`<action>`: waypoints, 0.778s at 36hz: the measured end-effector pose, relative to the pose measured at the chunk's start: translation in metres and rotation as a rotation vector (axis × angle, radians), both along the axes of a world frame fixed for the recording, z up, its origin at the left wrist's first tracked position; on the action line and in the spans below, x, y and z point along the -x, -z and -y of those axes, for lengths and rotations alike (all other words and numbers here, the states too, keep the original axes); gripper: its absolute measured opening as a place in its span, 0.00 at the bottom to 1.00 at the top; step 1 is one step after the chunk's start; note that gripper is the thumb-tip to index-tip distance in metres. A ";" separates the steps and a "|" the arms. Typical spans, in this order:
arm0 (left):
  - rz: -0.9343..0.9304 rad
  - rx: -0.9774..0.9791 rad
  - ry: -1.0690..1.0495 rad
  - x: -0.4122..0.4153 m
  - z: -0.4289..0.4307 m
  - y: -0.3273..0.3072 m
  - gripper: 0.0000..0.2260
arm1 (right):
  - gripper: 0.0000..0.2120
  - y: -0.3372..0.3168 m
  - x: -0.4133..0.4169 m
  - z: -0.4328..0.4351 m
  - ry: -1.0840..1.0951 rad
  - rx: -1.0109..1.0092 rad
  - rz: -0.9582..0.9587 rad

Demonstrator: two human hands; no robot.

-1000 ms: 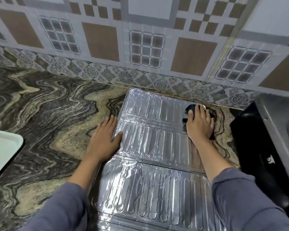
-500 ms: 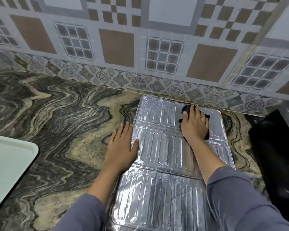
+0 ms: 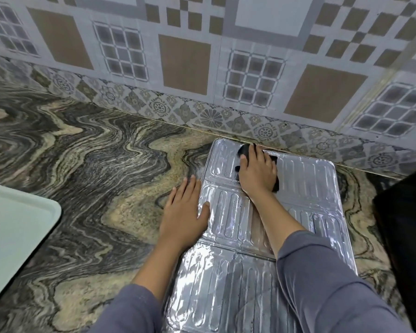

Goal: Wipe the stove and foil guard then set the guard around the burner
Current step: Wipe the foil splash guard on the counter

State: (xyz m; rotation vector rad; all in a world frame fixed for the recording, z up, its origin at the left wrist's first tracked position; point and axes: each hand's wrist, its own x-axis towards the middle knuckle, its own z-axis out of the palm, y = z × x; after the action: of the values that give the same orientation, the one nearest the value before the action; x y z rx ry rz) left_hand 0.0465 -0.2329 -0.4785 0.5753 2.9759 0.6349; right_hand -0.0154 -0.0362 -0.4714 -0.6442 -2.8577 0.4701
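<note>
The silver foil guard [image 3: 305, 188] lies flat and unfolded on the marbled countertop, its ribbed panels running from the wall toward me. My right hand [image 3: 258, 173] presses a black cloth [image 3: 244, 150] onto the guard's far panel, near its far left corner by the wall. Only the cloth's edges show around the fingers. My left hand [image 3: 185, 217] lies flat with fingers spread on the counter at the guard's left edge, the thumb resting on the foil. The black stove [image 3: 404, 236] shows only as a dark edge at the right.
A patterned tiled wall [image 3: 202, 63] stands right behind the guard. A pale green tray [image 3: 12, 231] sits at the left edge of the counter. Marbled countertop [image 3: 94, 176] stretches between the tray and the guard.
My right hand has slid the cloth leftward across the far panel, from its right end to near its left corner. The view has shifted left, pushing the stove toward the frame's edge.
</note>
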 end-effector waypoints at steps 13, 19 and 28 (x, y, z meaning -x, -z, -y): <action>-0.006 -0.014 -0.025 0.000 -0.001 0.000 0.26 | 0.24 -0.002 0.031 0.029 -0.203 0.000 0.014; -0.016 0.003 -0.023 -0.001 -0.002 0.001 0.26 | 0.23 -0.003 0.039 0.039 -0.366 -0.022 0.038; -0.027 0.024 -0.032 -0.001 -0.003 0.002 0.26 | 0.22 -0.005 0.029 0.024 -0.674 -0.073 0.036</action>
State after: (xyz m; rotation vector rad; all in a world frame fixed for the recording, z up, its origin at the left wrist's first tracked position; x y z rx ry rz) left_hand 0.0475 -0.2295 -0.4807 0.5401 3.0188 0.5970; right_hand -0.0443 -0.0599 -0.4659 0.3518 -3.0492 0.4326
